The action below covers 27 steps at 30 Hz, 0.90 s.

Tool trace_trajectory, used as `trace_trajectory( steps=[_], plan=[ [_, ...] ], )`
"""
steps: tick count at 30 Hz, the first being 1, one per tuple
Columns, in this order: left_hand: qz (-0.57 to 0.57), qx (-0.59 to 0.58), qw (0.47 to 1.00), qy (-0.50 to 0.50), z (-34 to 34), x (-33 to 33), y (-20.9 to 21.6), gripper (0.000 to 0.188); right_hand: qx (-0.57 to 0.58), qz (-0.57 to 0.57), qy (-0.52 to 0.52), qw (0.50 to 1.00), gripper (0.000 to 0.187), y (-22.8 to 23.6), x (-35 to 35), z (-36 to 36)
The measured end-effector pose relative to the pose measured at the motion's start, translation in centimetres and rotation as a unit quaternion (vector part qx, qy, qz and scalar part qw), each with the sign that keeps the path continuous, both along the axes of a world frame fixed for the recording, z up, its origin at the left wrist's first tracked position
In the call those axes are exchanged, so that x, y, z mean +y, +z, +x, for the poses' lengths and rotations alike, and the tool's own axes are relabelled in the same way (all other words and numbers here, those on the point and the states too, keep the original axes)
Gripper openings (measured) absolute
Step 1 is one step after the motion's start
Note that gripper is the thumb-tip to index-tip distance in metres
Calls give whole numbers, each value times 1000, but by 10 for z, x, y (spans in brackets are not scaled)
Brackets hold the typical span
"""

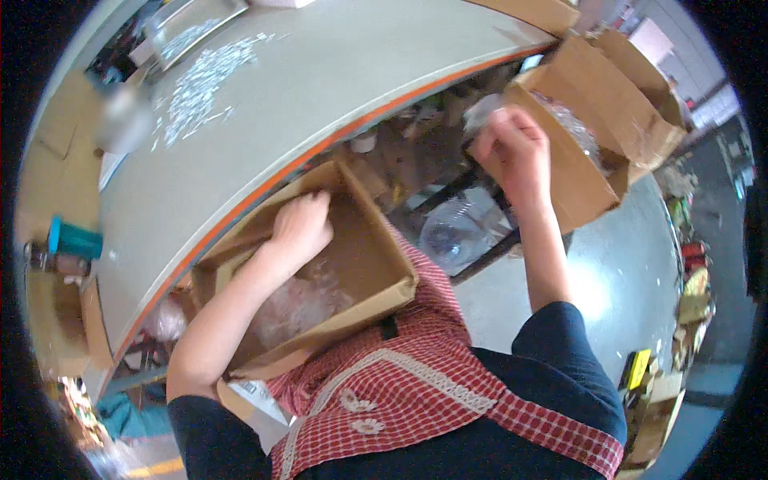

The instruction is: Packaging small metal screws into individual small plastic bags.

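Observation:
In front of my body an open cardboard box (376,232) rests tilted, with crumpled clear plastic pieces (300,308) at its near end. My left hand (304,228) is inside it near the far wall, its fingers curled closed; whatever they hold is hidden. Raised to the right, my right hand (518,148) is closed on a clear, greyish plastic piece (482,114), which is blurred. That hand is beside the near wall of a second open cardboard box (572,164), where many clear, shiny pieces (570,120) lie.
A grey worktable (344,72) with an orange edge curves across the far side. Small silvery strips (210,84) are spread on it near a metal tray (192,32). At left stands a teal cup (74,238). Below the table edge sits a clear plastic bundle (456,236).

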<state>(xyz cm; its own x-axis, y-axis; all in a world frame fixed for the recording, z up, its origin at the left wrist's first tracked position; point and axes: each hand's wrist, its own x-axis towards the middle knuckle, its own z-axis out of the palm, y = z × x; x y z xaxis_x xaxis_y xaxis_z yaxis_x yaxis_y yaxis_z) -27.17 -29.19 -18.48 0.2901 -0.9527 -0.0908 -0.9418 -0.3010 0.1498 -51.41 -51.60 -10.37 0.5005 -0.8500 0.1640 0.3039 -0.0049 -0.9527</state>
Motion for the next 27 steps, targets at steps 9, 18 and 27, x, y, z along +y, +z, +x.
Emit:
trace_trajectory(
  steps=[9, 18, 27],
  plan=[
    [81, -400, 889, -206, 4, 9, -89, 47, 67, 47, -19, 996, 13, -65, -7, -52],
    [73, -678, 614, -398, 67, 29, -112, 40, 145, 16, 112, 983, 16, -117, 10, -20],
    [-12, -280, 866, -414, 44, 35, 0, 30, 169, 26, 161, 972, 16, -98, 30, -1]
  ],
)
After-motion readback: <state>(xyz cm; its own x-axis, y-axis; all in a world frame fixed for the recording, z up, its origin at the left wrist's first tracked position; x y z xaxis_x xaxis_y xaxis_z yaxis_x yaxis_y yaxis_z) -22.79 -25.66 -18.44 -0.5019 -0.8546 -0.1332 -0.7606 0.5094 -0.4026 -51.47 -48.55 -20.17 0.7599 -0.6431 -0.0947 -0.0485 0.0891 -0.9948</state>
